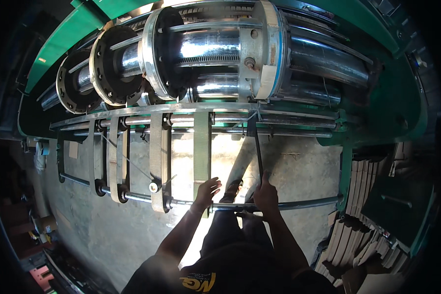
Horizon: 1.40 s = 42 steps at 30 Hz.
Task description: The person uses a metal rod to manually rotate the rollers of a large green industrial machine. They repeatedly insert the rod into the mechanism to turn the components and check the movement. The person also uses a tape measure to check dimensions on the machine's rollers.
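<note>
My left hand (207, 192) rests with fingers spread on the lower end of a wide woven feed belt (202, 147), just above the near steel bar (289, 203). My right hand (266, 193) is closed around a thin dark rod (257, 149) that runs up to the machine's upper rails (279, 119). Above, large shiny rollers with ring discs (215, 49) sit in a green machine frame (78, 29).
More belts (158, 157) loop between the upper rails and the near bar on the left. Stacks of flat cardboard (357, 235) lie at the lower right. Concrete floor (299, 166) shows beneath the belts. My feet (232, 188) stand under the near bar.
</note>
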Each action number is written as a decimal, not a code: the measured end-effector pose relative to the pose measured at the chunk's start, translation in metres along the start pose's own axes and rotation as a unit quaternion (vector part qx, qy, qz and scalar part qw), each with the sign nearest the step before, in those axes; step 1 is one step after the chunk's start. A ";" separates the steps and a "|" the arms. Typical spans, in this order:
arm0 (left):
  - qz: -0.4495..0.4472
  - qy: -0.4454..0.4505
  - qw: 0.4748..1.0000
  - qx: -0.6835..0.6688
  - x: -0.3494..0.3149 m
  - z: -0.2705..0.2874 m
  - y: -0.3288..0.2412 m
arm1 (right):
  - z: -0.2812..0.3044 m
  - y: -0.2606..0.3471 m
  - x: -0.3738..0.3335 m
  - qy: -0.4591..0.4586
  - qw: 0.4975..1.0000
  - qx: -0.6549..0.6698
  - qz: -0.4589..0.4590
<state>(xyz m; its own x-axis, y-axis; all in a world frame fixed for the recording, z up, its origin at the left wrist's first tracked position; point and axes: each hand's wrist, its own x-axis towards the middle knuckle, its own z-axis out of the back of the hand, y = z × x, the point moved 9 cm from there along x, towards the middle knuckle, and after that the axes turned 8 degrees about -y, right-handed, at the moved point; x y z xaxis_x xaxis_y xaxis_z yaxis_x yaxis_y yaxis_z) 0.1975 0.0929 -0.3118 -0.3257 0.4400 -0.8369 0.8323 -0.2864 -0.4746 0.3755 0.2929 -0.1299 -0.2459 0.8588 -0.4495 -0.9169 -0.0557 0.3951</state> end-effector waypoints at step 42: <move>0.101 0.023 0.995 -0.013 -0.011 0.032 0.038 | -0.117 -0.064 0.014 -0.106 0.989 0.105 0.001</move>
<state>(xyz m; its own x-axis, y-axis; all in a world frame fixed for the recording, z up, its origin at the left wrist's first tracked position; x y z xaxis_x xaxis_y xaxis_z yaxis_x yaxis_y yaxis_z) 0.2183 0.0498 -0.3296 -0.1302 0.4147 -0.9006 0.8906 -0.3503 -0.2901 0.3942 0.2485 -0.2554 -0.1565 0.9474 -0.2790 -0.8254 0.0297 0.5638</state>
